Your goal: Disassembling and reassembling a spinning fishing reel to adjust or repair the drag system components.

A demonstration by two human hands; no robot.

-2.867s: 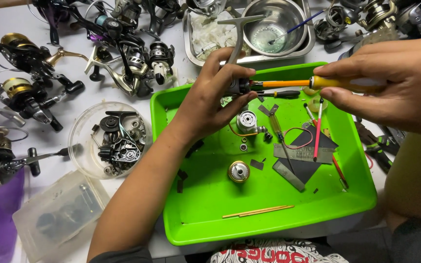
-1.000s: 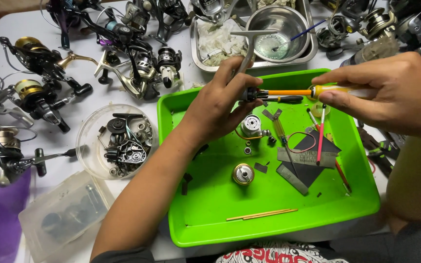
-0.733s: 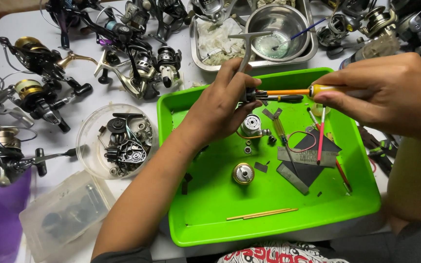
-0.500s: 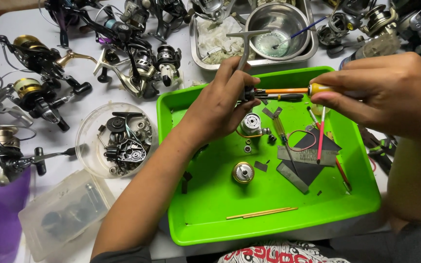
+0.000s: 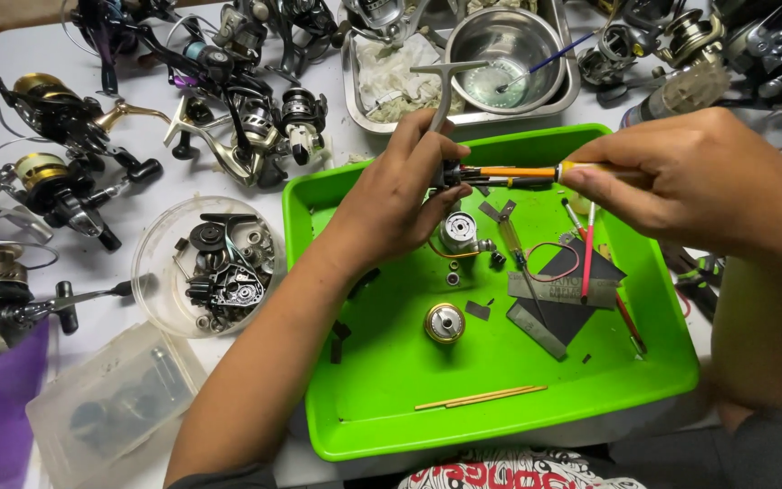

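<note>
A white worktop [image 5: 11, 54] carries a green tray [image 5: 500, 412]. Left of the tray sit a round clear bowl [image 5: 151, 290] of reel parts and a clear plastic box [image 5: 106, 412]. Behind the tray stands a steel pan [image 5: 355, 81], with fishing reels [image 5: 228, 100] spread beyond the bowl.

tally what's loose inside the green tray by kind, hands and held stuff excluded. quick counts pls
Round metal reel parts: 2 (silver, gold-rimmed)
Thin wooden sticks: 2
Red-handled tools: 2
Red wire loop: 1
Total: 7, small dark scraps not counted
</note>
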